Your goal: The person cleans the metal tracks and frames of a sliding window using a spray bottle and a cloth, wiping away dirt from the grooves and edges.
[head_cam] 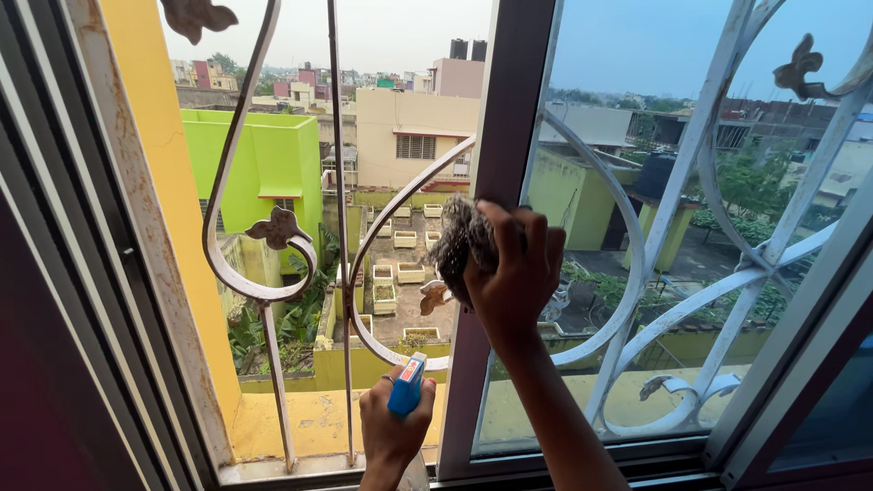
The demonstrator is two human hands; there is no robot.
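- The right hand [516,273] is closed around a crumpled grey cloth [462,244], pressing it against the dark window frame [506,109] at mid-height.
- The left hand [393,427] grips a blue spray bottle [407,385] low by the sill.
- White scrolled window grille [627,273] stands behind the glass.

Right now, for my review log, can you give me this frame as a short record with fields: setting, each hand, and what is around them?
Setting: an open sliding window, seen from indoors, rooftops outside
Right hand: raised, pressing a crumpled grey cloth against the window frame
Left hand: low by the sill, gripping a blue spray bottle
Grille: white curled metal bars outside the window
Glass: a tinted pane to the right of the frame
Outside wall: yellow, at the left
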